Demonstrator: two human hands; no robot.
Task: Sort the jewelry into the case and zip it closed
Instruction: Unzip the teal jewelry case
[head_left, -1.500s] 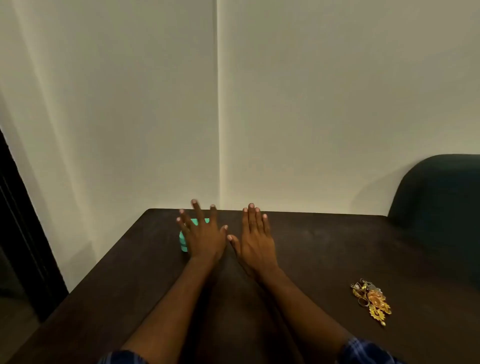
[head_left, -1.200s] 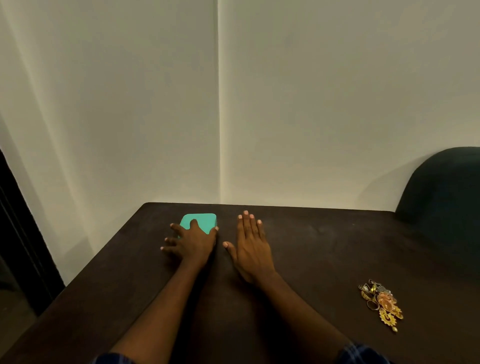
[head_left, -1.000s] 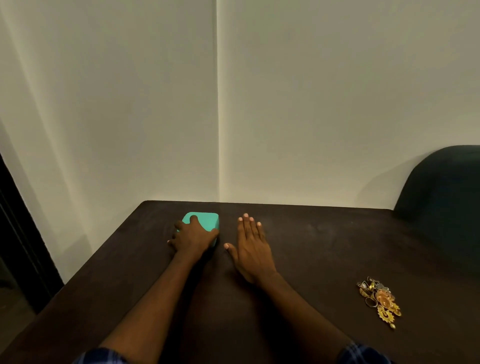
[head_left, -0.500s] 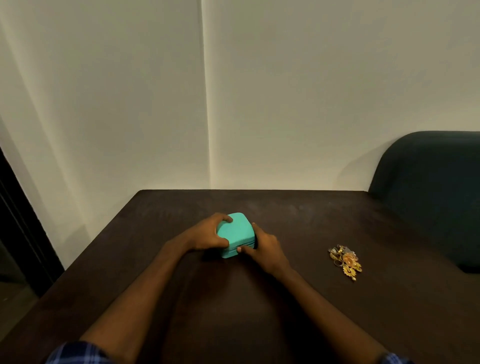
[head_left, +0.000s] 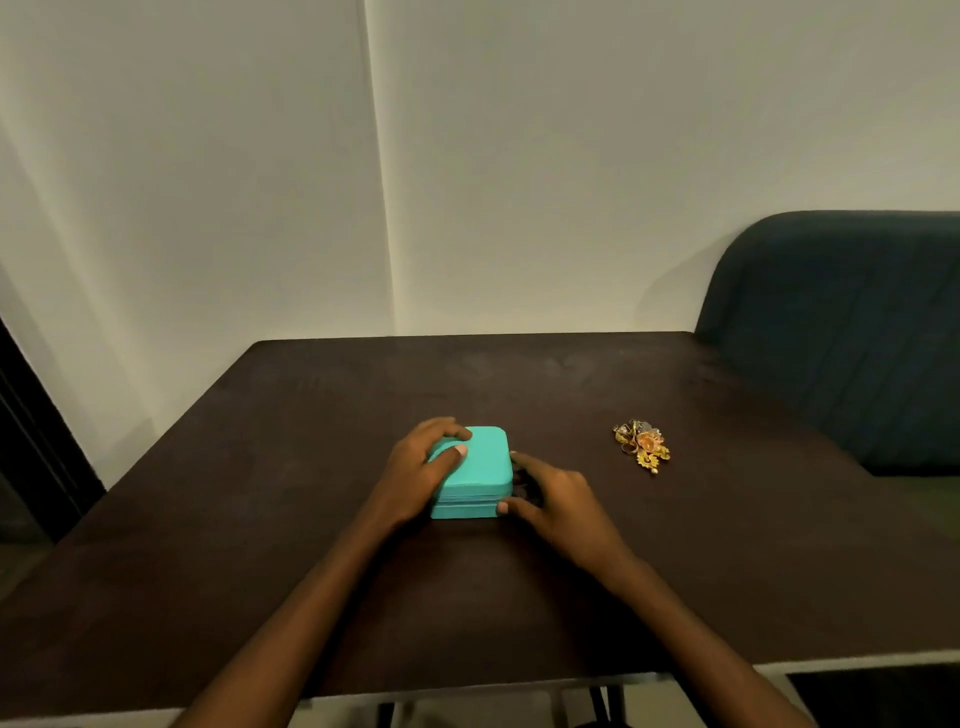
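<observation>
The turquoise jewelry case sits shut at the centre of the frame on the dark table, its zip seam running across the near face. The left hand grasps it from the left, fingers curled over the far left corner and thumb lying on the lid. The right hand is at the case's right side, thumb tip touching the lower right corner at the seam and the other fingers curled toward the right wall; whether they pinch a zip pull there I cannot tell. The jewelry, a small gold and orange heap, lies right of centre, well apart from the case. A dark green chair fills the right edge.

The case looks unopened, so unzipping seems the step in hand. Likely risks: the light case sliding or tipping if the pull drags harder than the left hand holds, and the heap, apparently tangled, coming up as one clump and scattering pieces.
</observation>
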